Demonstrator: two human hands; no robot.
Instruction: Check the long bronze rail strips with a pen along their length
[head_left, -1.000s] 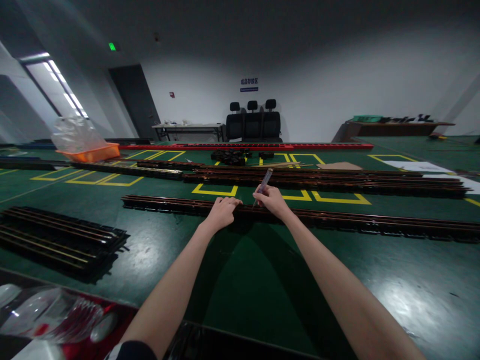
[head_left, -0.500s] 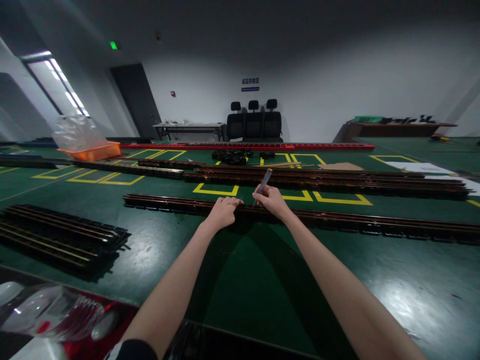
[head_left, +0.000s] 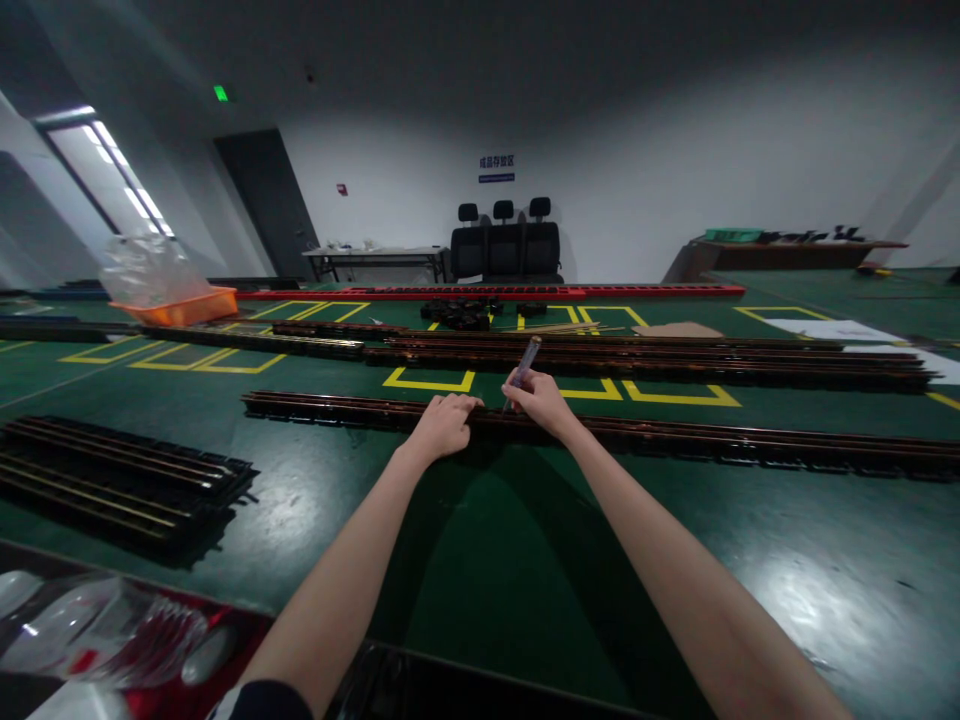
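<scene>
A long dark rail assembly with copper-coloured strips [head_left: 712, 440] lies across the green table [head_left: 465, 560]. My right hand [head_left: 541, 400] grips a slim, partly clear pen-like tool [head_left: 527, 357], tilted, with its lower end at the rail. Just to the left, my left hand [head_left: 444, 424] rests on the same rail, its fingers bent and pressed together over the edge. Whether anything is under those fingers is hidden.
More rails [head_left: 645, 360] lie behind, near black parts [head_left: 457, 313] and an orange tray [head_left: 187, 308] with a plastic bag. Shorter rails [head_left: 112, 480] sit at the left. Plastic bottles [head_left: 97, 630] are at the lower left.
The whole view has shifted slightly. Both hands keep the same places on the rail, and the pen-like tool remains in my right hand.
</scene>
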